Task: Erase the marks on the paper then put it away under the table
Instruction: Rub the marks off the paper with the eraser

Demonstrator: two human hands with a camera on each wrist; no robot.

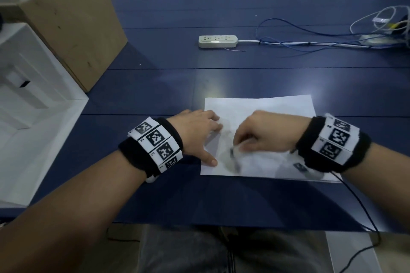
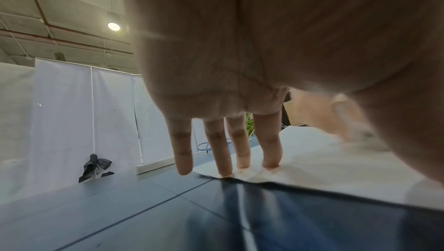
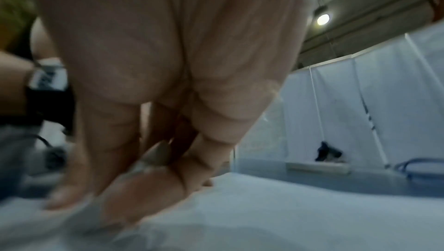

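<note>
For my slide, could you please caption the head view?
Left hand presses the paper flat on the blue table while the right hand rubs it with an eraser.

One sheet of paper (image 1: 261, 108) lay on the table (image 1: 155, 86), with two hands (image 1: 197, 131) upon it. There was one power strip (image 1: 217, 41), one cardboard box (image 1: 71, 24), and two marker wristbands (image 1: 155, 146).

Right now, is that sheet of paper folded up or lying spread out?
Spread out: the paper lies flat on the blue table, left hand pressing its edge.
</note>
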